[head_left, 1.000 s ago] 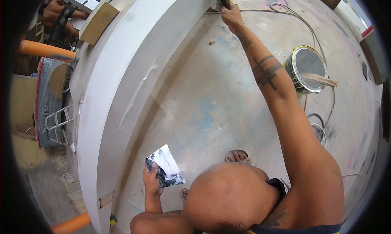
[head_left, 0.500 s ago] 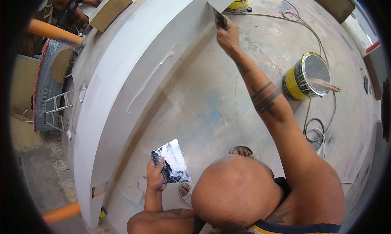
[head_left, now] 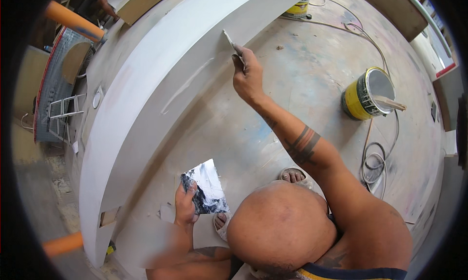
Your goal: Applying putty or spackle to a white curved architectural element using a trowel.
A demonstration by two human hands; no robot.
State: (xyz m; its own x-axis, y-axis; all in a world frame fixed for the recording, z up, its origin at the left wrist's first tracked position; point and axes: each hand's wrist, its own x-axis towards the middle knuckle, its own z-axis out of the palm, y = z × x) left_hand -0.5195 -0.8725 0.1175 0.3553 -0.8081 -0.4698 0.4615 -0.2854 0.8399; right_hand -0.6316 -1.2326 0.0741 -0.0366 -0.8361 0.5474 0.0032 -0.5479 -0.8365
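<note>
My right hand (head_left: pixel 248 75) is closed on a putty knife (head_left: pixel 230 40), whose blade lies against the side face of a long, curved white panel (head_left: pixel 151 90). A raised streak of white filler (head_left: pixel 187 85) runs along that face, down and left of the blade. Lower down, my left hand (head_left: pixel 185 204) grips a flat rectangular plate (head_left: pixel 207 185) by its dark-smeared edge. White paste covers much of the plate's upper side. The plate is apart from the panel, above my sandalled foot (head_left: pixel 222 224).
An unlidded yellow and black can (head_left: pixel 358 102) with a wooden stick (head_left: pixel 390 102) across its rim stands on the right. A second can (head_left: pixel 298 8) is by the panel's far end. Hoses (head_left: pixel 375 158) coil on the floor. Orange tubes (head_left: pixel 73 20) and a small ladder (head_left: pixel 66 109) are on the left.
My right hand has moved the putty knife left and nearer along the panel's face. My left hand still holds the plate in almost the same place. The view has shifted slightly.
</note>
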